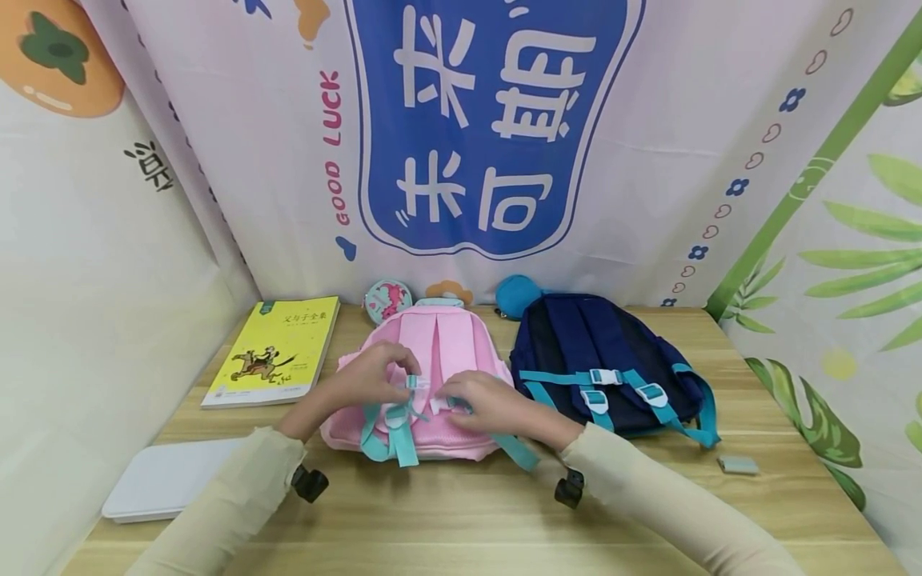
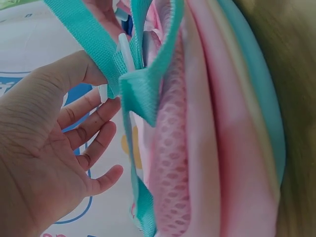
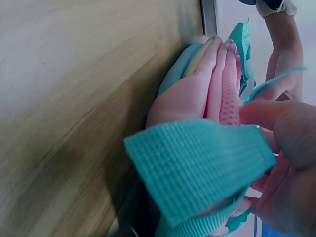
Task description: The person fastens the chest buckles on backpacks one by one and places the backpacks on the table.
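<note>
A pink backpack [image 1: 446, 436] lies with its shoulder straps facing up, between both hands. My left hand [image 1: 374, 376] pinches a turquoise strap [image 2: 106, 64] near a white buckle piece [image 1: 418, 382], thumb against fingers; its other fingers are loosely bent in the left wrist view. Opposite it, my right hand [image 1: 490, 404] grips the turquoise webbing by another white buckle piece [image 1: 439, 404]. The two pieces look apart, though fingers partly cover them. Loose turquoise strap ends hang over the backpack's near edge.
A navy backpack [image 1: 576, 336] with fastened turquoise straps lies to the right, a small grey object [image 1: 738, 465] near it. At left are a yellow book [image 1: 277, 340] and a white flat case [image 1: 173, 476]. Round pouches, one patterned [image 1: 389, 301] and one blue [image 1: 517, 296], sit behind.
</note>
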